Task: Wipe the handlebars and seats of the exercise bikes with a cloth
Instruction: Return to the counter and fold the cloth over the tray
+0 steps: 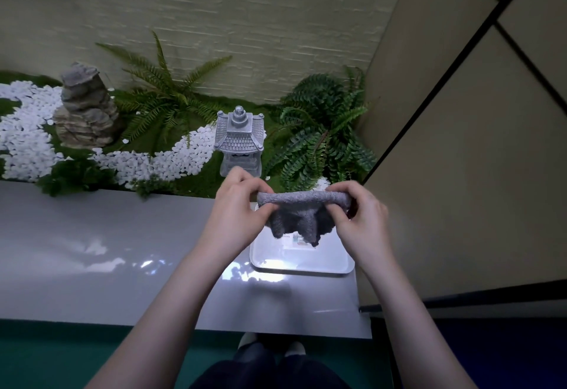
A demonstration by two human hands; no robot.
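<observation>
A grey terry cloth point(302, 212) hangs bunched between both hands, above a white tray point(334, 261). My left hand point(241, 209) pinches its left end with thumb and curled fingers. My right hand point(357, 215) grips the right end the same way. The cloth's top edge is pulled fairly straight and its lower folds dangle over the tray. No exercise bike, handlebar or seat is in view.
The tray lies at the right end of a glossy white ledge point(107, 250). Behind the ledge is a garden bed with a stone lantern point(241, 140), ferns point(322, 131), white pebbles and a rock point(84, 109). A beige wall point(460, 174) stands on the right.
</observation>
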